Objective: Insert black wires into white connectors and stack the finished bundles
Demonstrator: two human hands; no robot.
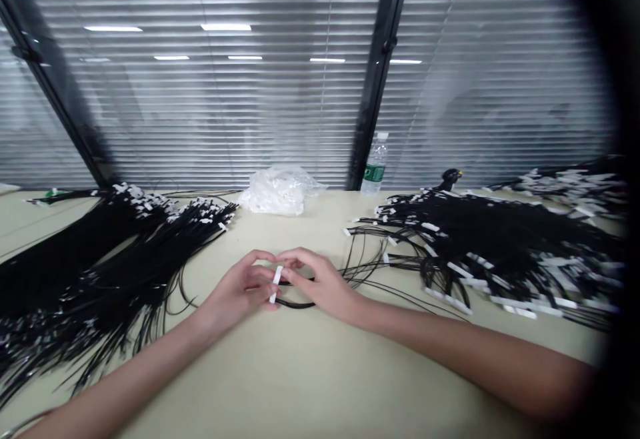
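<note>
Both hands meet at the middle of the pale table (310, 372). My left hand (240, 289) and my right hand (320, 282) pinch a small white label strip (275, 283) between their fingertips. The strip sits on a thin black cable (295, 302) that loops under my right hand and runs off to the right. A large bundle of black labelled cables (100, 259) lies to the left. A second tangled heap of black cables with white labels (500, 245) lies to the right.
A crumpled clear plastic bag (280, 189) rests at the table's far edge. A plastic water bottle (375, 165) stands beside a black window post. Closed blinds fill the background. More labelled cables (570, 182) lie at the far right.
</note>
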